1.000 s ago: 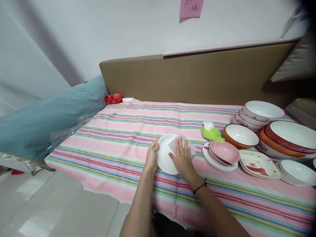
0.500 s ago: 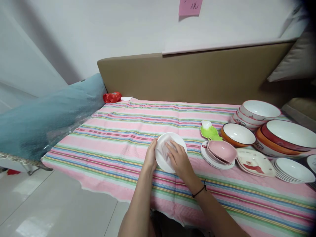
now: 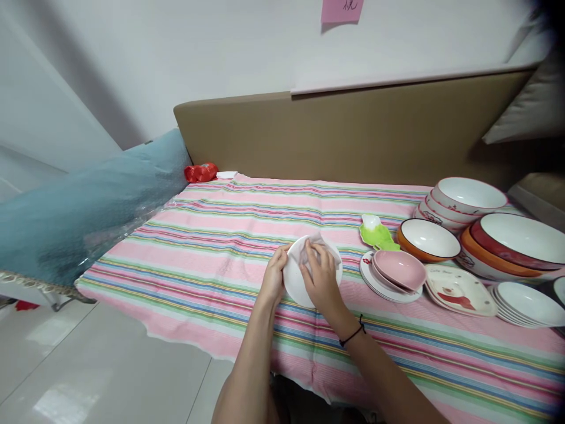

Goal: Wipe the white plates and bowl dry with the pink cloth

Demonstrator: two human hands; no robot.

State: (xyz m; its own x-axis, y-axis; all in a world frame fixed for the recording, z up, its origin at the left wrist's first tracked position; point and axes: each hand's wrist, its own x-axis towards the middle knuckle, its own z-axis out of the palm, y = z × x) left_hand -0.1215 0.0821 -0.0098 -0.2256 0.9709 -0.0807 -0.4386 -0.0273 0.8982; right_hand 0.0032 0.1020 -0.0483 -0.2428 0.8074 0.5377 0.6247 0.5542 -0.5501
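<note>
A round white plate (image 3: 296,284) is held up above the striped cloth. My left hand (image 3: 275,274) grips its left rim, fingers wrapped round the edge. On the plate's upper right part lies a thin whitish wipe (image 3: 332,246), bunched under the fingers of my right hand (image 3: 321,278). The right fingers are bent and press the wipe against the plate. A dark band circles my right wrist.
To the right stand pink oval bowls (image 3: 399,270) on white plates, a green leaf-shaped dish (image 3: 377,235), square bear plates (image 3: 461,291), small white dishes (image 3: 527,303) and large bowls (image 3: 525,238). A red package (image 3: 201,172) lies at the back left.
My right hand and the wipe have moved up and to the right over the plate, and the fingers are more bent. The plate has shifted slightly right; more of its lower left surface shows.
</note>
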